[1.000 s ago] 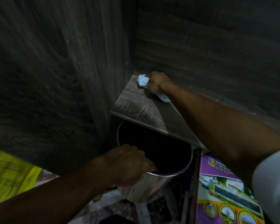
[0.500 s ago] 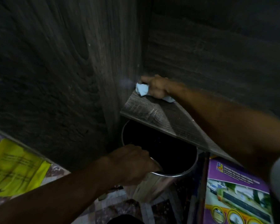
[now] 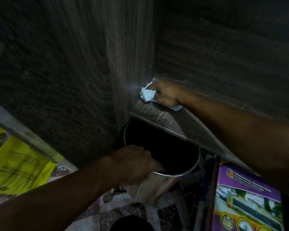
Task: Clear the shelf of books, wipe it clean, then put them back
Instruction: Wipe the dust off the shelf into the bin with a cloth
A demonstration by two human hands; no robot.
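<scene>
Shelf point(image 3: 158, 117): a dark wood-grain board set in the corner where the side panel point(image 3: 73, 80) meets the back panel point(image 3: 223, 55), seen from above; its visible surface carries no books and shows a streaked sheen near the front edge. Right hand point(image 3: 167, 94): positioned at the rear left corner of the shelf, close against both panels, with fingers curled round a crumpled pale blue cloth point(image 3: 147, 95). The cloth bunches out to the left of the knuckles, and a further fold shows under the heel of the hand, touching the board. A faint pale haze sits on the side panel just beside the cloth. Left hand point(image 3: 133, 162): closed over the near rim of a round metal bin point(image 3: 157, 185), fingers hooked over the edge toward the dark interior. The bin stands directly below the shelf's left end, partly under the board, and its contents cannot be made out. One book point(image 3: 245, 197) with a purple cover and printed pictures is located to the right of the bin, below the shelf; whether it stands or leans cannot be told. A yellow printed sheet point(image 3: 18, 165) lies at lower left, well apart from the bin. Patterned floor tiles point(image 3: 123, 207) are visible beneath the bin. Lighting is dim throughout.
</scene>
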